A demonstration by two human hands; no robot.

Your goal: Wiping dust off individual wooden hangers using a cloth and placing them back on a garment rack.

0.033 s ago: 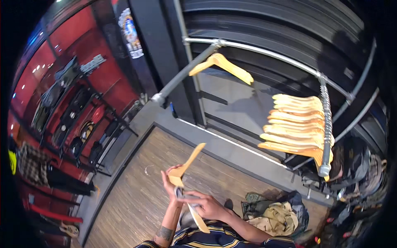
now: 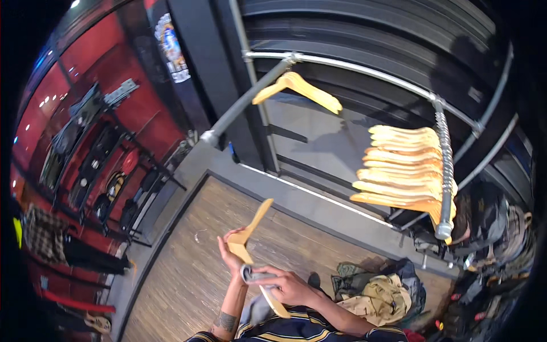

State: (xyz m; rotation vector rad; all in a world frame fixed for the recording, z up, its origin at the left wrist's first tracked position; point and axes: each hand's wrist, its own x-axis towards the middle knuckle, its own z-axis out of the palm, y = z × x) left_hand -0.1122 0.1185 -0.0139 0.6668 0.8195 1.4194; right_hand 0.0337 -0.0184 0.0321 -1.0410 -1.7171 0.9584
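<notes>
My left hand point(image 2: 231, 257) supports a pale wooden hanger point(image 2: 238, 244) near its middle, thumb and fingers closed around it. The hanger slants from upper right, past the palm, down toward my striped shirt. A grey cloth point(image 2: 247, 273) is folded around its lower arm, close below my left hand. My right hand point(image 2: 289, 286) pinches the cloth against the wood from the right side. More grey cloth point(image 2: 260, 306) hangs behind the hanger, in front of my shirt. Part of my right fingers' grip is hidden by the cloth and hanger.
Several wooden hangers point(image 2: 399, 168) hang from a coil-wrapped rail point(image 2: 444, 154) at right; another hanger point(image 2: 296, 86) hangs from the left rail point(image 2: 245, 105). Clothes point(image 2: 379, 299) lie piled on the wooden floor point(image 2: 176, 262) by my right side. Shelves point(image 2: 102, 159) stand at far left.
The surroundings have shifted slightly left in view. Both hands keep their hold on the hanger and grey cloth, with the cloth sitting a touch lower.
</notes>
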